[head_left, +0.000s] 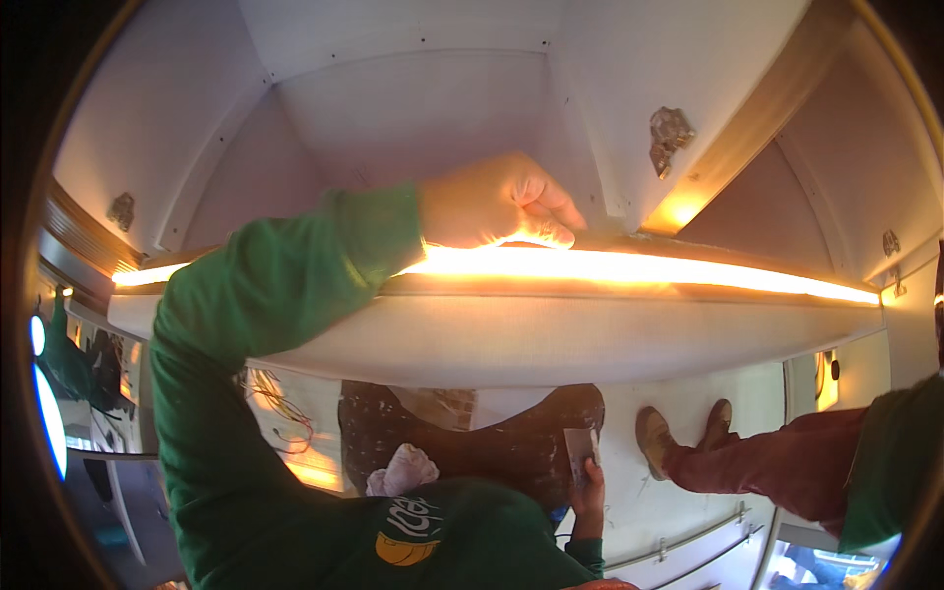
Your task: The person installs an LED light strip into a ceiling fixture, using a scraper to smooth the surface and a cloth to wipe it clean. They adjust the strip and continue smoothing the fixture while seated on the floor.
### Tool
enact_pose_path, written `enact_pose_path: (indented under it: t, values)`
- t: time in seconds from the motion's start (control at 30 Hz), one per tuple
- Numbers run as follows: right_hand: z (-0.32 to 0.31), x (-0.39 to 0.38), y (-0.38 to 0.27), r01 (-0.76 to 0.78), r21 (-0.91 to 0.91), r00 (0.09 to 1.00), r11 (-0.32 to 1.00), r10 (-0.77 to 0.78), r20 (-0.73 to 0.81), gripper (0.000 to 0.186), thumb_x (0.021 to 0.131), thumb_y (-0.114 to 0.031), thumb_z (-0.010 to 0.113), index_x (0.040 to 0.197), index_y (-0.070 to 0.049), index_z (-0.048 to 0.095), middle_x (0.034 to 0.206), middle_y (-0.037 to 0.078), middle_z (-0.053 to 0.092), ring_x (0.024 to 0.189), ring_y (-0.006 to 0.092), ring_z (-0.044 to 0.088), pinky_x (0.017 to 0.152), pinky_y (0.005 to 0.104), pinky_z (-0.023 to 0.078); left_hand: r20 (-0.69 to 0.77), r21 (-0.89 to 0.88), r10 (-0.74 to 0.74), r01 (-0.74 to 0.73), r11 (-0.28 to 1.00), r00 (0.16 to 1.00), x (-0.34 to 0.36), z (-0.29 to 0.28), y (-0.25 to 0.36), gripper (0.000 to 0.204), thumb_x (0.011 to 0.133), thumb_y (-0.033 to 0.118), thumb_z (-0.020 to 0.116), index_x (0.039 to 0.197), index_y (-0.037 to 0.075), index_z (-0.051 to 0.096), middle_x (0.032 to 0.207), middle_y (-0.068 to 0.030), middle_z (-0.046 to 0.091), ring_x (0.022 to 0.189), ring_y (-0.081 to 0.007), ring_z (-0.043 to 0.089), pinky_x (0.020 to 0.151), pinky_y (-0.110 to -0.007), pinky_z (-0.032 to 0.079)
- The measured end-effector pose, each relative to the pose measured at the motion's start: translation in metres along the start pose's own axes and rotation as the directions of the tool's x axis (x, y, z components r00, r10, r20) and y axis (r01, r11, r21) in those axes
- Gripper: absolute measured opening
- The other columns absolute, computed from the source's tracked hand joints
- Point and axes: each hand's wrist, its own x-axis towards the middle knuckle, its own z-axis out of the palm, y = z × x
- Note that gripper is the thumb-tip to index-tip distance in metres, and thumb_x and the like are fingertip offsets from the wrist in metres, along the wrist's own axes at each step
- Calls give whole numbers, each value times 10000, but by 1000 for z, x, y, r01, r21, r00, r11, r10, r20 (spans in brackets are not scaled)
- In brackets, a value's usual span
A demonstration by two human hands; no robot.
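Note:
My left hand (511,202) reaches over the wooden edge of an overhead cabinet, its green sleeve coming in from the left. The fingers are curled in, thumb against fingers, right above a glowing light strip (629,266) that runs along the edge. Whatever may be between the fingertips is too small or hidden. Low beside my thigh, my right hand (590,489) grips a flat grey rectangular blade (580,454), like a putty knife's. A crumpled whitish cloth (403,470) hangs at my waist.
Open cabinet compartments, split by a wooden-edged divider (728,128), lie beyond the strip. Metal hinges (671,141) sit on their walls. At right stands another person in reddish trousers (777,462). Loose coloured wires (280,408) hang below at left.

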Motion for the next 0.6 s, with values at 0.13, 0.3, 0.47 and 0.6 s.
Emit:
enact_pose_path:
  t: [0.13,0.3,0.47,0.6]
  values:
    - [-18,13,-3,-138,68,989,988,134,57,595,944,-228,695,1462,-28,480,1347,144,628,1198,302,632,1011,426,529,-54,19,-45,46,999,998,-6,-7,9,223,934,143,755,1070,-33,739,952,-76,746,870,-120,677,784,-247,523]
    - [-80,28,12,-232,138,944,963,257,-206,578,945,-214,692,1459,-38,495,1404,146,598,1245,352,604,1031,473,526,-69,-80,-194,189,979,978,-10,-10,18,210,915,195,742,922,-15,729,803,-47,697,722,-103,616,665,-287,490]
    - [-123,31,15,-22,-945,1000,326,8,-20,591,949,-259,684,1460,-36,487,1411,148,586,1273,368,578,1075,501,486,-50,-22,-153,152,988,987,-6,-9,13,178,970,182,680,969,4,675,782,4,636,671,-49,563,597,-244,446]
    - [-116,34,6,-115,-911,993,396,71,-94,599,953,-260,684,1467,-34,475,1408,149,587,1276,364,576,1087,491,477,-90,-9,95,-96,995,991,-3,-1,1,236,997,160,647,1168,-3,638,979,-83,664,775,-146,619,718,-319,500]
